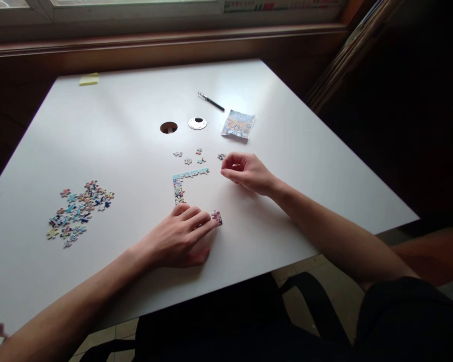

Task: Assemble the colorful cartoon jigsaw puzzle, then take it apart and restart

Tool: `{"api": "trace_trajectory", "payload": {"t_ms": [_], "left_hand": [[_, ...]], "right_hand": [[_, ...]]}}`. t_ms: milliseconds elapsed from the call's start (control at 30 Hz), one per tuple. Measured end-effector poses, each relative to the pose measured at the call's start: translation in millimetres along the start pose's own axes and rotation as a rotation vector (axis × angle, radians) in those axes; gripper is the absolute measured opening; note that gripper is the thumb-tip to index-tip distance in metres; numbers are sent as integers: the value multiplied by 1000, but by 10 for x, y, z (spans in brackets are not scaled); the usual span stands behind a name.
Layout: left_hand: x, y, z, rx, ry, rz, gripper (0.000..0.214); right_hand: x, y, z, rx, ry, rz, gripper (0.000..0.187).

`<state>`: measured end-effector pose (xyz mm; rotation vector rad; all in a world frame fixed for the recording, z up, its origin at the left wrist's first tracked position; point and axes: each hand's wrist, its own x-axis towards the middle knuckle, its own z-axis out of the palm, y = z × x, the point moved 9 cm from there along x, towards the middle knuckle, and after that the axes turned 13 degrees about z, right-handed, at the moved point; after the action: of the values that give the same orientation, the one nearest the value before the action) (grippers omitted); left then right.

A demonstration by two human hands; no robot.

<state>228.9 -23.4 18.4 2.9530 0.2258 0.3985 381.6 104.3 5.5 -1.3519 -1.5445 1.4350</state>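
Observation:
A partly joined jigsaw puzzle [191, 174] lies in the middle of the white table, with a row along its top and a column down its left side. My left hand [183, 232] rests over the lower part of the column with fingers stretched out, hiding what is under them. By its fingertips is a reddish-purple puzzle piece [217, 217]. To the right of the top row, my right hand [247, 172] has thumb and index finger pinched together; whatever they hold, if anything, is hidden. Just beyond those fingers lies a loose puzzle piece [221, 156].
Several loose pieces [187, 161] lie above the joined row. A pile of mixed pieces [79, 208] spreads at left. Farther back are a round table hole [168, 127], a metal cover [197, 123], a printed packet [238, 124], a pen [211, 101] and yellow sticky notes [89, 79].

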Motion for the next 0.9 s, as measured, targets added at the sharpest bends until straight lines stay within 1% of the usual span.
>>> {"api": "trace_trajectory", "payload": {"t_ms": [67, 100, 167, 200, 267, 333, 433, 567, 733, 900], "left_hand": [[-60, -77, -76, -17, 85, -29, 43], [-112, -153, -133, -11, 142, -68, 40], [-250, -354, -254, 31, 248, -188, 36], [-322, -455, -302, 53, 281, -249, 36], [-430, -619, -355, 62, 306, -340, 39], [-487, -718, -377, 31, 317, -394, 42], [-528, -786, -412, -31, 387, -450, 36], [-580, -841, -431, -98, 480, -511, 23], [-639, -916, -415, -125, 501, -569, 21], [-655, -941, -390, -148, 511, -575, 22]], "right_hand": [[32, -9, -108, 9, 60, -25, 18], [49, -18, -186, 4, 110, -49, 17], [74, -27, -381, -36, 253, -96, 15], [83, -20, -481, -67, 330, -111, 13], [104, 27, -655, -108, 455, -115, 9], [135, 111, -776, -93, 522, -94, 7], [167, 204, -853, -53, 559, -81, 8], [180, 217, -818, -77, 540, -86, 13], [171, 209, -793, -96, 529, -83, 17], [177, 222, -792, -108, 529, -80, 18]]}}
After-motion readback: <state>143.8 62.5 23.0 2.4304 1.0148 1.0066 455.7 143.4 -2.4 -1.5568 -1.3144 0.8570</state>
